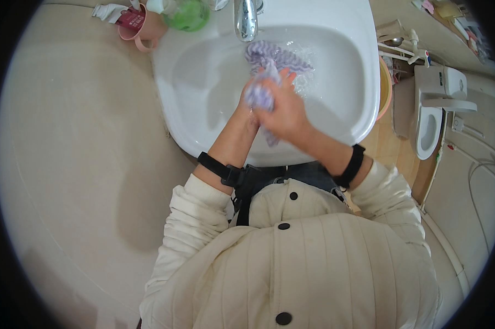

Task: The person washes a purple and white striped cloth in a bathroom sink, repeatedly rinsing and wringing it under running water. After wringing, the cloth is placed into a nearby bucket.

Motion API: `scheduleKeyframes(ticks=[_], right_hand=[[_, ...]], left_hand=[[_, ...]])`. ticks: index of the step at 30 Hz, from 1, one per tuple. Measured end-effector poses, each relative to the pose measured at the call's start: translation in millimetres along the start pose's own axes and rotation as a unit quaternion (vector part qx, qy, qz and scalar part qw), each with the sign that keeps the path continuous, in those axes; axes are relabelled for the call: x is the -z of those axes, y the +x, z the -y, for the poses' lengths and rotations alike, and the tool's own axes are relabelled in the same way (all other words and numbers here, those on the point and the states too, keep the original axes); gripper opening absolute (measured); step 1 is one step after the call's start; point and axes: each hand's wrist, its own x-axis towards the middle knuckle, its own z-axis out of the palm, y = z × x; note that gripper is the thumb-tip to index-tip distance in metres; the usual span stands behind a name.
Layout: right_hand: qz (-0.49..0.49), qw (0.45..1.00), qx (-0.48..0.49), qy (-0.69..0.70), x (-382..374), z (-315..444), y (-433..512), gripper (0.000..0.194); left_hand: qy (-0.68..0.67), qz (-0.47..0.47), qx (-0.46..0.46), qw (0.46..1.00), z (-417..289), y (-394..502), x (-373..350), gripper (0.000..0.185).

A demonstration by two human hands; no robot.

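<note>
A wet cloth with purple and white wavy stripes (278,53) is bunched up over the white washbasin (214,135). Its far end trails into the bowl below the chrome tap (246,24), and splashing water shows beside it. My right hand (288,111) grips a gathered part of the cloth from above, slightly blurred. Beneath it, my left hand (246,100) holds the cloth from below, palm up, with fingertips showing past it; the right hand hides much of the left. A short tail of cloth hangs towards me under my right hand.
On the basin's back left corner are a pink mug (148,31) holding a tube (130,18) and a green soap bottle (188,14). A yellow basin (384,88) sits right of the sink, with a toilet (428,127) beyond. A wall (74,144) borders the left side.
</note>
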Motion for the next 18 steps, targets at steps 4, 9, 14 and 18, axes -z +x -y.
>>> scheduleKeyframes(ticks=[4,9,14,18], right_hand=[[-0.088,0.971,-0.208,0.072,15.0,-1.7,20.0,0.051],[-0.072,0.997,0.034,0.017,3.5,11.6,3.6,0.044],[-0.064,0.977,-0.193,0.062,10.6,-2.7,23.8,0.05],[-0.082,0.979,-0.167,0.081,7.9,-11.8,26.8,0.053]], left_hand=[[0.078,-0.002,-0.004,0.997,3.3,-2.2,-2.9,0.043],[0.014,-0.031,0.029,0.999,-6.3,-3.3,-3.6,0.042],[0.05,-0.045,0.01,0.998,-3.3,-0.5,1.2,0.043],[0.045,-0.014,0.005,0.999,-2.3,2.6,4.6,0.046]])
